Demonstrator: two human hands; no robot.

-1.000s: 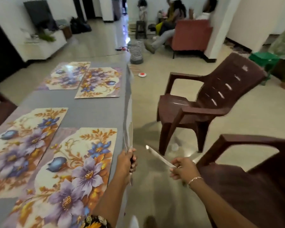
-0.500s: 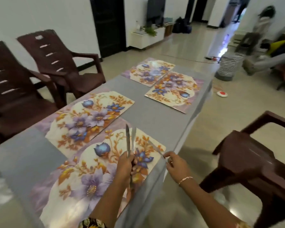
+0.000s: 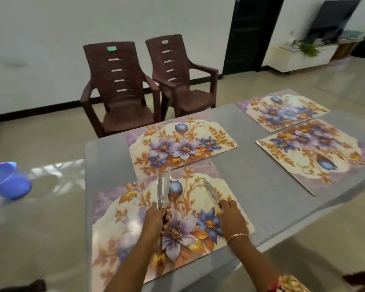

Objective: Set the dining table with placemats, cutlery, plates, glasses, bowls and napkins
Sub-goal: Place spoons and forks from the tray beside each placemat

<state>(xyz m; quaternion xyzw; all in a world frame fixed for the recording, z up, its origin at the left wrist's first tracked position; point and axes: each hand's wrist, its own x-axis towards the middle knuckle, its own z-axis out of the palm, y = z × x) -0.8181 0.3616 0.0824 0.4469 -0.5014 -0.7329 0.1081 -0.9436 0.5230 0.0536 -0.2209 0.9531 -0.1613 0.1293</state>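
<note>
Left hand: we see it gripping two cutlery pieces, blades up.
Right hand: we see it holding one knife over the nearest placemat.

A grey table runs from the lower centre of the frame to the right edge. Four floral placemats lie flat on it: the nearest placemat at lower centre, a second placemat just above it, a third placemat at upper right, and a fourth placemat below that.
</note>
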